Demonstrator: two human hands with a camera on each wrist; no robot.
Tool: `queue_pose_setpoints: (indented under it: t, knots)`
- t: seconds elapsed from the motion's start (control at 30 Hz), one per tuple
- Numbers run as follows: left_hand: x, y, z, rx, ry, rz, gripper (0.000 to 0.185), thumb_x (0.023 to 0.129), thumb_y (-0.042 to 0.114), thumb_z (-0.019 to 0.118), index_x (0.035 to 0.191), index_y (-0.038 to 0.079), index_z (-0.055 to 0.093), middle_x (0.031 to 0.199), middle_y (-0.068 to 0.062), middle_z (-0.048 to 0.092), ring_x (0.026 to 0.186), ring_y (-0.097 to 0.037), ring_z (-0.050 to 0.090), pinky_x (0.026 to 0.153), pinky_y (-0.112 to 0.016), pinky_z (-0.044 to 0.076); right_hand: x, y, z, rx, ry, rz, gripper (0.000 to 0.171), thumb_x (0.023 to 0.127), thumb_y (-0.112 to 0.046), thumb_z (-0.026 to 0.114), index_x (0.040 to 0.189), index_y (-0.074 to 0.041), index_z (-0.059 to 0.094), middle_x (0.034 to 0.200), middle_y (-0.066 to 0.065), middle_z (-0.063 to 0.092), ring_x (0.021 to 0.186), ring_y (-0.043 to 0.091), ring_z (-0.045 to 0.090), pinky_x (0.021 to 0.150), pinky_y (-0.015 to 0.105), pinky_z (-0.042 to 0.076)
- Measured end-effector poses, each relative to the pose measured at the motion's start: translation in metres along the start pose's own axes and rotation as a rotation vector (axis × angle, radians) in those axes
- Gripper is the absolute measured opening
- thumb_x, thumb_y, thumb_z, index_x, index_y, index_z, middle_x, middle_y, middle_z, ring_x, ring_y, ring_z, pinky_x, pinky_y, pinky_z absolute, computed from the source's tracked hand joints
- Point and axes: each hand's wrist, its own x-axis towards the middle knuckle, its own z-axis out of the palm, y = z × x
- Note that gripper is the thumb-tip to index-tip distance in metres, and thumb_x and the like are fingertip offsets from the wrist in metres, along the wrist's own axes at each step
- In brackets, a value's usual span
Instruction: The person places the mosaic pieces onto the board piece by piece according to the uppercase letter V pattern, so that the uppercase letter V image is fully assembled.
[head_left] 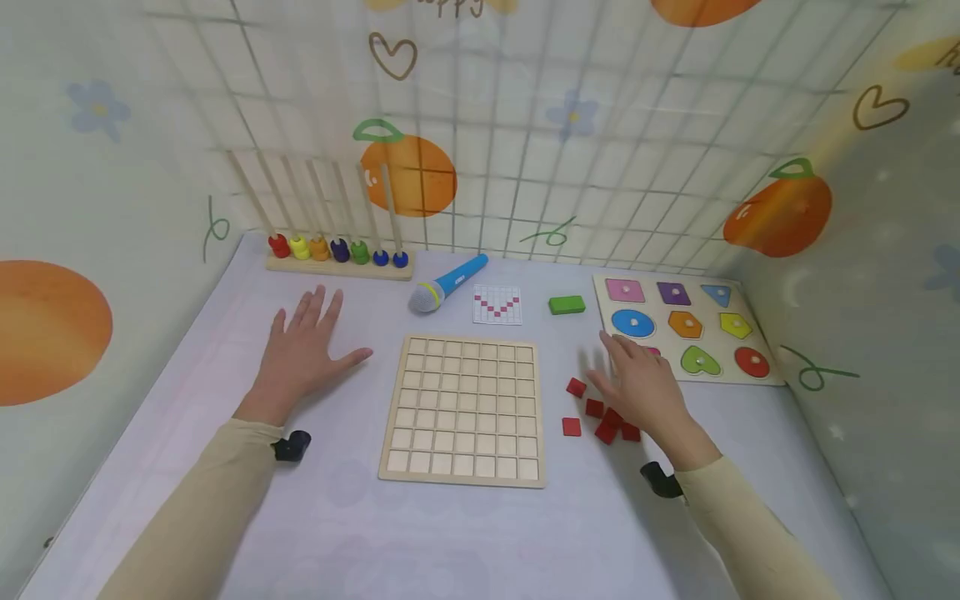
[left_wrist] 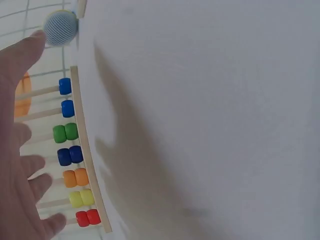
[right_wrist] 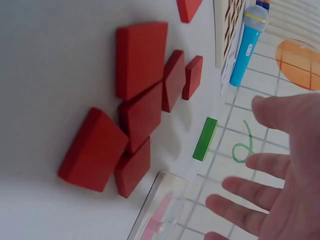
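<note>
On either side of the square, pale wooden grid board [head_left: 462,408], your beige-sleeved forearms [head_left: 195,508] reach forward, left hand [head_left: 303,354] palm down near the wooden rack of coloured beads [head_left: 319,248], right hand [head_left: 643,390] over the small red square tiles [head_left: 572,427]. Those tiles lie in a loose cluster on the white surface [head_left: 337,542], just right of your board. Beyond it sit a blue microphone with a grey head [head_left: 452,283], a white card with a red V pattern [head_left: 497,314] and a green rectangular block [head_left: 567,305]; a shape puzzle of coloured pieces [head_left: 711,329] lies at your far right. Behind everything hangs a white curtain printed with oranges [head_left: 510,108]. Your left hand's fingers are straight and splayed, the thumb wide; your right hand's fingers are extended and parted, clear of the tiles below.
</note>
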Motion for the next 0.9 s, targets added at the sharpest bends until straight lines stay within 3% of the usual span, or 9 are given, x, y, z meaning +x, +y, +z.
queue_pose_setpoints:
  t: [0.2,0.33,0.43,0.53,0.73,0.9]
  knots:
    - [-0.002,0.006,0.0,-0.063,-0.032,0.023,0.103,0.09,0.075,0.054,0.163,0.01,0.021,0.163,-0.024,0.027,0.145,-0.047,0.03,0.112,-0.072,0.028,-0.015,0.001,-0.002,0.099,0.014,-0.041,0.062,0.092,-0.033,0.075,0.145,-0.009,0.055,0.14,0.022,0.057,0.13,0.044,0.051,0.106,0.07,0.039]
    - [-0.006,0.009,0.002,-0.175,-0.072,0.057,0.093,0.091,0.067,0.062,0.159,0.009,0.034,0.158,-0.023,0.037,0.145,-0.046,0.032,0.114,-0.071,0.026,-0.024,-0.001,-0.002,0.152,0.008,-0.07,0.055,0.09,-0.029,0.078,0.14,-0.011,0.061,0.132,0.019,0.063,0.118,0.04,0.06,0.099,0.063,0.049]
    - [-0.007,0.012,0.007,-0.255,-0.103,0.097,0.085,0.092,0.061,0.065,0.154,0.007,0.043,0.155,-0.022,0.042,0.145,-0.043,0.033,0.117,-0.066,0.026,-0.03,-0.004,-0.001,0.191,-0.005,-0.072,0.053,0.088,-0.027,0.08,0.136,-0.011,0.064,0.123,0.016,0.065,0.105,0.035,0.065,0.085,0.049,0.061]
    - [-0.009,0.018,0.011,-0.332,-0.132,0.122,0.078,0.092,0.056,0.069,0.147,0.005,0.049,0.151,-0.02,0.047,0.144,-0.041,0.037,0.118,-0.06,0.029,-0.034,-0.007,0.001,0.231,-0.03,-0.065,0.051,0.086,-0.025,0.083,0.132,-0.011,0.067,0.115,0.012,0.067,0.095,0.028,0.066,0.073,0.038,0.063]
    - [-0.015,0.031,0.016,-0.462,-0.171,0.163,0.065,0.089,0.042,0.078,0.138,0.006,0.055,0.146,-0.018,0.051,0.142,-0.038,0.04,0.119,-0.055,0.03,-0.04,-0.012,0.009,0.254,-0.071,-0.091,0.046,0.084,-0.021,0.084,0.127,-0.012,0.069,0.099,0.001,0.067,0.087,0.018,0.06,0.074,0.033,0.059]
    - [-0.02,0.036,0.023,-0.514,-0.202,0.184,0.07,0.086,0.043,0.082,0.14,0.009,0.053,0.152,-0.015,0.046,0.146,-0.037,0.036,0.121,-0.055,0.028,-0.045,-0.015,0.016,0.267,-0.07,-0.132,0.041,0.084,-0.019,0.085,0.122,-0.013,0.071,0.095,-0.002,0.066,0.088,0.018,0.06,0.078,0.035,0.059]
